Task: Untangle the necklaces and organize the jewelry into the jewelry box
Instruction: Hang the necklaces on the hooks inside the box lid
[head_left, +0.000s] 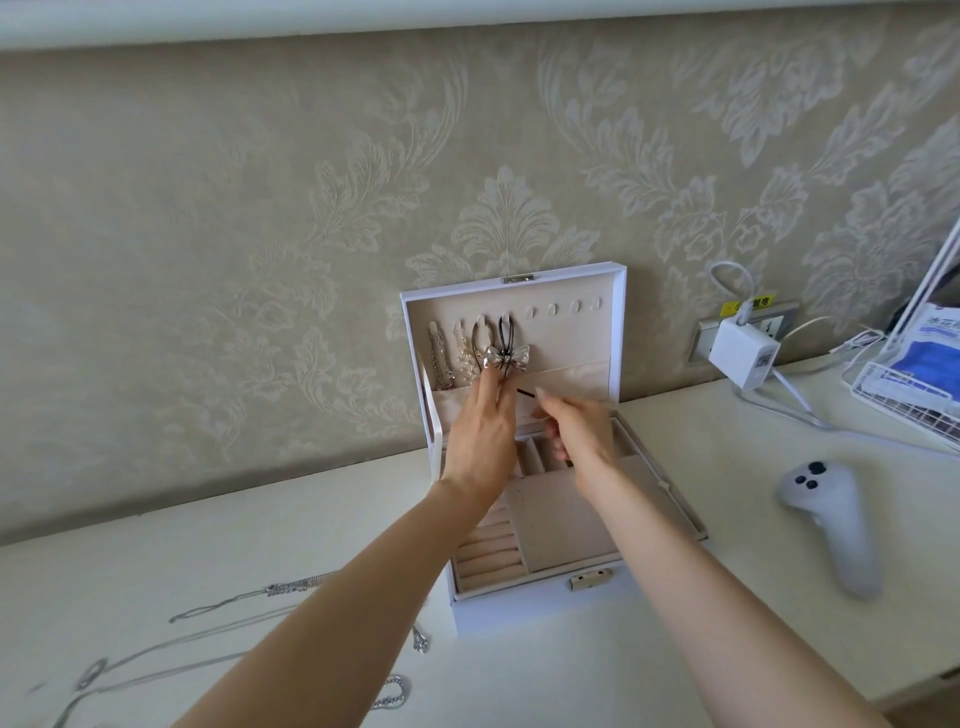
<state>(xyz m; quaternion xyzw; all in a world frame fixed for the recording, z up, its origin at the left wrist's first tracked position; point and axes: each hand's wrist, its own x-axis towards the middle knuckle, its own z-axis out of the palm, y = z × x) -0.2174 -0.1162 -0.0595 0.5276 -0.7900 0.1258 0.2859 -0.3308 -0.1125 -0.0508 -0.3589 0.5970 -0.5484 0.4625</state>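
A person's left hand (480, 436) reaches with straight fingers to a bow pendant (506, 358) hung inside the raised lid (571, 338) of a white jewelry box (519, 597) at the back edge of the desk (675, 597). The right hand (576, 431) pinches a thin black cord (525, 393) beside it. Chains (439, 358) hang on the lid's left hooks (four right hooks bare). Silver necklaces (234, 605) sprawl toward the front-left corner; a white controller (836, 519) lies right of the box.

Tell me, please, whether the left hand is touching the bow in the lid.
Touching. The head view shows the left hand with its fingertips against the lower edge of the bow, no gap visible.
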